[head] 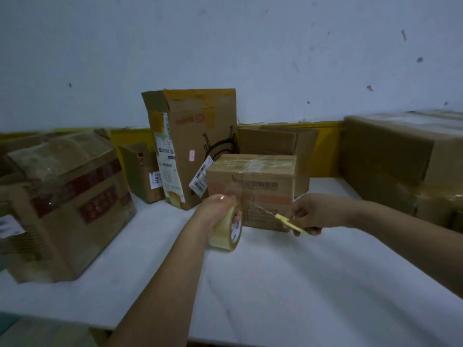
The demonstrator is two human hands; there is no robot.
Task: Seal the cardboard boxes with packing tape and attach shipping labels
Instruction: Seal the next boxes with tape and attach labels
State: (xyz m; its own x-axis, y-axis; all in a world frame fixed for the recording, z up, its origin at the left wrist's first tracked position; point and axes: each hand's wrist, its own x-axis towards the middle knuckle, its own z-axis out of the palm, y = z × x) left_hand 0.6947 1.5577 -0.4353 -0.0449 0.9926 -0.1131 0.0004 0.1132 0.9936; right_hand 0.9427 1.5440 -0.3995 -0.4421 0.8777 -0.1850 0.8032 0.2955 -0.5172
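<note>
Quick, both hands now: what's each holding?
Left hand: grips clear packing tape roll.
Right hand: grips small yellow-handled scissors.

White table surface [288,284] under everything. Pale blue-grey wall [225,46] behind, scuffed with small dark marks. Yellow strip [328,144] along the wall's base, at table level. Black wire object [223,146] behind the boxes, partly hidden.

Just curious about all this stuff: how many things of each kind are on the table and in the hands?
Boxes: 6 (left, small, tall, middle, open, right)
Tape roll: 1, in the left hand
Scissors: 1, in the right hand
Total: 8
</note>
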